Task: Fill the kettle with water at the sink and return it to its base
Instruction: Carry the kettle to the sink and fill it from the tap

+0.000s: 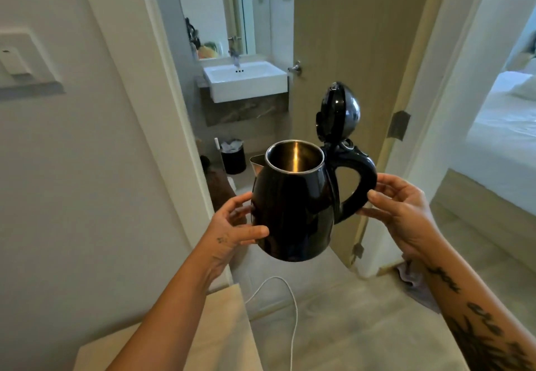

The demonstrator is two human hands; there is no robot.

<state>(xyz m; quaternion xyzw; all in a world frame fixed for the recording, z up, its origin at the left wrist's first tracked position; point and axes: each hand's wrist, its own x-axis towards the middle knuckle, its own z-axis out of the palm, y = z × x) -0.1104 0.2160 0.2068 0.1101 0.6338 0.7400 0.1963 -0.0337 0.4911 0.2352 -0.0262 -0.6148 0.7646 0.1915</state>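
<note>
I hold a black electric kettle (293,205) in the air before a bathroom doorway. Its lid (339,109) stands flipped up and the steel inside looks empty. My left hand (235,223) cups the kettle's body on the spout side. My right hand (403,211) grips the black handle (359,185). Through the doorway, a white sink (246,80) with a chrome tap (235,56) hangs on the far wall under a mirror. The kettle's base is not in view.
The wooden bathroom door (356,51) stands open to the right of the kettle. A black bin (233,156) sits on the bathroom floor below the sink. A white cable (293,312) trails across the floor beside a beige surface (220,327). A bed (504,127) shows at far right.
</note>
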